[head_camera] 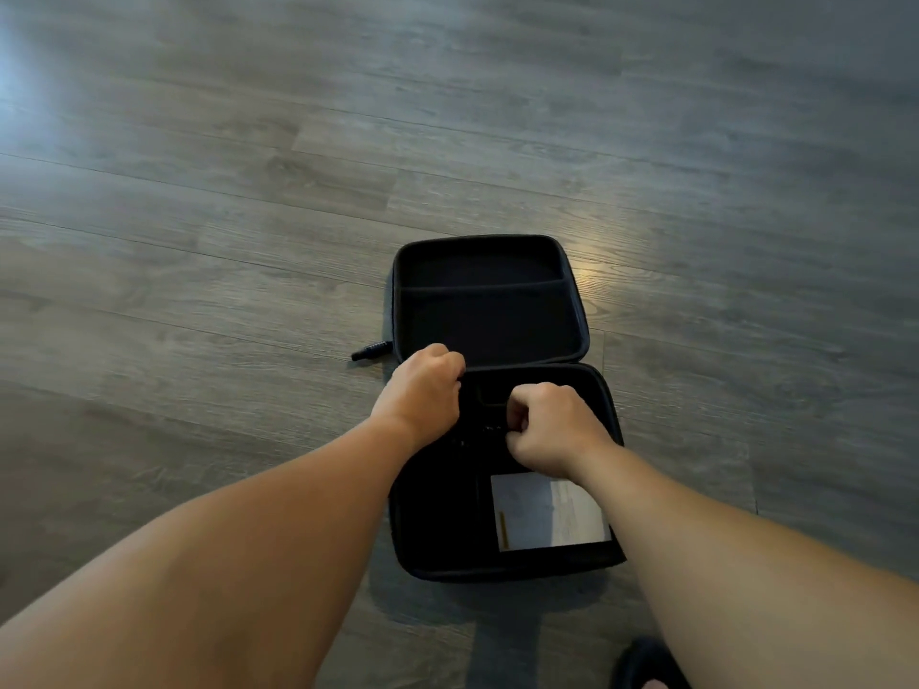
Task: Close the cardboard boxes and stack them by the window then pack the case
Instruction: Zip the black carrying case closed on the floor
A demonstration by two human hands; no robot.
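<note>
We find a black zip case [490, 310] lying fully open on a grey wood-plank floor [248, 191], its two halves hinged together and spread flat. The far half is the lid: its interior is dark, crossed by a fabric pocket edge running side to side, and we see nothing loose in it. A black zip pull [370, 351] sticks out onto the floor from the lid's near-left corner.

The near half is the base. In its near-right corner lies a pale rectangular card or booklet [547, 514], flat, with a thin yellow strip along its left edge; we cannot read it. The rest of the base is too dark for us to make out its contents, apart from some small dark fittings between the two hands.

The left hand [422, 390] is curled into a fist at the far-left corner of the base, right at the hinge line; we cannot tell whether it has hold of anything. The right hand [549, 422] is likewise curled, over the far part of the base, its fingertips bent down into the dark interior; what it grips, if anything, is hidden from us.

A dark slipper toe [646, 663] shows at the bottom edge of the view.
</note>
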